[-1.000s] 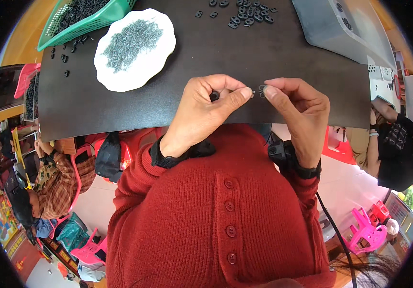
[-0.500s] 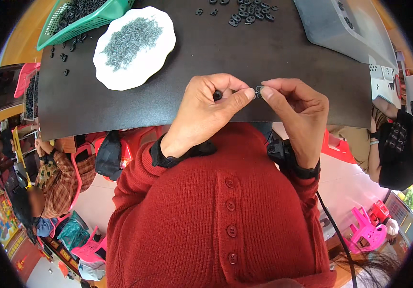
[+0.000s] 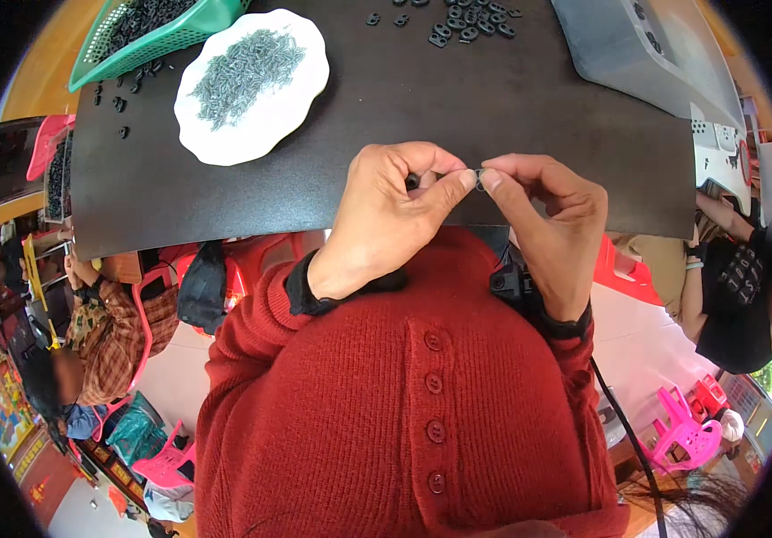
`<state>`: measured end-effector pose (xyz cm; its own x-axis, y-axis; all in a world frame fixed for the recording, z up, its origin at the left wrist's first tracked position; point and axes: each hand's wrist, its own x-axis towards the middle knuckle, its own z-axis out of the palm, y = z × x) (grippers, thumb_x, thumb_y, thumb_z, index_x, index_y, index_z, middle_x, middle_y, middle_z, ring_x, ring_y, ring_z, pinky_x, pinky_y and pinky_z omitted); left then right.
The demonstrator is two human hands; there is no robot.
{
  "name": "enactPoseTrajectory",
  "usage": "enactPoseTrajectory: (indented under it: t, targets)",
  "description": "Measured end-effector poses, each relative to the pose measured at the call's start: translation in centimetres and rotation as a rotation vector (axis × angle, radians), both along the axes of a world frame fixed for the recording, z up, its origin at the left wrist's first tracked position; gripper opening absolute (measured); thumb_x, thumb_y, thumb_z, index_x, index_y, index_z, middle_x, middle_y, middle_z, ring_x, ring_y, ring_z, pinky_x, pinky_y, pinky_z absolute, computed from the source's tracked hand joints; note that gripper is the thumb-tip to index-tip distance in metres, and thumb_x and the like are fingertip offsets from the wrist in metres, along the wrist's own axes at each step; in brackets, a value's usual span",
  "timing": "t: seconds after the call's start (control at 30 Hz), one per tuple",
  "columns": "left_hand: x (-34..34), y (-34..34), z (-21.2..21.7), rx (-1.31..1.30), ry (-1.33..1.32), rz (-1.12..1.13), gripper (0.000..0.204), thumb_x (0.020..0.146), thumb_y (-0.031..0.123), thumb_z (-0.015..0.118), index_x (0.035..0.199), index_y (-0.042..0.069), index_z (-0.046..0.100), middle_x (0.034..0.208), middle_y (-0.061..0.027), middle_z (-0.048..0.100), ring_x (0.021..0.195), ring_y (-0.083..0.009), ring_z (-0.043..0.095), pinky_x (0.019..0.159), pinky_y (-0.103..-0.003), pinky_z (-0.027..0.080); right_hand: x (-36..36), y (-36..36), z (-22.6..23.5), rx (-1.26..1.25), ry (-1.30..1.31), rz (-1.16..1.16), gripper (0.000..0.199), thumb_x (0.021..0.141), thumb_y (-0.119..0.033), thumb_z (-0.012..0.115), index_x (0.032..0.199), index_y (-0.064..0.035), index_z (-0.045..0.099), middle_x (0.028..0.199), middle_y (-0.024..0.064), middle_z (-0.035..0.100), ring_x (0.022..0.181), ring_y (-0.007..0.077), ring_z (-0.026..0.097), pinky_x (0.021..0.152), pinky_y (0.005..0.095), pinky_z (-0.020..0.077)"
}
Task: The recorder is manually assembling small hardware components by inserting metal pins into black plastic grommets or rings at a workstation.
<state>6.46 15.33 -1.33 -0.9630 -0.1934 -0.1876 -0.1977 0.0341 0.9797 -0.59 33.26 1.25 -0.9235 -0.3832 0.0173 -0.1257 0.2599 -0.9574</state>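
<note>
My left hand (image 3: pixel 395 202) and my right hand (image 3: pixel 555 206) meet over the table's near edge, thumb and forefinger of each pinched together. Between the fingertips shows a thin, wiry metal spring (image 3: pixel 480 182), mostly covered by my fingers. A small black piece (image 3: pixel 412 181) sits in the curl of my left hand, only partly visible. Beyond and to the left, a white scalloped plate (image 3: pixel 216 148) carries a heap of small metal springs (image 3: pixel 247 76). Black two-hole cord-lock pieces (image 3: pixel 476 20) lie in a loose group at the far side.
A green basket (image 3: pixel 148 45) of black pieces stands far left, with a few pieces spilled beside it. At the far right is a translucent plastic bin (image 3: pixel 615 58). The dark table (image 3: pixel 386 108) spans the front. Seated people (image 3: pixel 736 278) are on both sides.
My hands have drawn slightly closer together, the right one moving a little left. The wiry piece between the fingertips is more covered now.
</note>
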Motion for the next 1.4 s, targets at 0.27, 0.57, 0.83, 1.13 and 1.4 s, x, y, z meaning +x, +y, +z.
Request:
enactPoseTrajectory:
  t: [0.27, 0.57, 0.83, 1.13, 1.4]
  targets:
    - [-0.4, -0.5, -0.6, 0.165, 0.073, -0.013, 0.028, 0.106, 0.025, 0.073, 0.104, -0.002, 0.079, 0.080, 0.0052, 0.068, 0.071, -0.0015, 0.050, 0.064, -0.022, 0.042, -1.0, 0.0, -0.4, -0.167, -0.173, -0.012, 0.009, 0.094, -0.003, 0.079, 0.100, 0.0034, 0.081, 0.087, 0.0006, 0.076, 0.079, 0.0042, 0.063, 0.072, 0.0212, 0.0492]
    - [-1.3, -3.2, 0.4, 0.851, -0.030, 0.075, 0.041, 0.112, 0.011, 0.044, 0.144, -0.012, 0.056, 0.116, -0.0078, 0.069, 0.089, -0.0122, 0.061, 0.085, -0.024, 0.055, -2.3, 1.1, 0.3, -0.267, -0.180, -0.074, 0.014, 0.094, -0.003, 0.080, 0.106, 0.0036, 0.080, 0.095, 0.0018, 0.076, 0.086, 0.0059, 0.066, 0.080, 0.0211, 0.0501]
    - [-0.7, -5.4, 0.5, 0.792, 0.022, 0.005, 0.035, 0.109, -0.003, 0.050, 0.143, -0.008, 0.058, 0.116, -0.0127, 0.073, 0.096, -0.0136, 0.071, 0.092, -0.026, 0.061, -2.4, 1.0, 0.9, -0.289, -0.170, -0.063, 0.016, 0.096, -0.007, 0.079, 0.109, 0.0015, 0.078, 0.096, -0.0001, 0.074, 0.084, 0.0052, 0.062, 0.077, 0.0210, 0.0453]
    - [-3.4, -5.9, -0.7, 1.063, -0.127, 0.040, 0.045, 0.102, -0.011, 0.037, 0.144, -0.016, 0.052, 0.135, -0.0245, 0.064, 0.112, -0.0245, 0.070, 0.104, -0.036, 0.060, -2.2, -1.5, 0.2, -0.303, -0.250, -0.006, 0.014, 0.096, -0.005, 0.078, 0.108, 0.0017, 0.078, 0.095, -0.0006, 0.073, 0.083, 0.0047, 0.060, 0.076, 0.0208, 0.0443]
    - [-3.4, -5.9, 1.4, 0.802, -0.025, 0.016, 0.041, 0.114, 0.008, 0.046, 0.149, -0.012, 0.051, 0.136, -0.0226, 0.067, 0.120, -0.0213, 0.070, 0.108, -0.031, 0.058, -4.7, -1.5, 0.4, -0.315, -0.184, -0.032, 0.017, 0.097, -0.007, 0.077, 0.110, 0.0022, 0.077, 0.096, 0.0010, 0.073, 0.083, 0.0051, 0.060, 0.076, 0.0211, 0.0442]
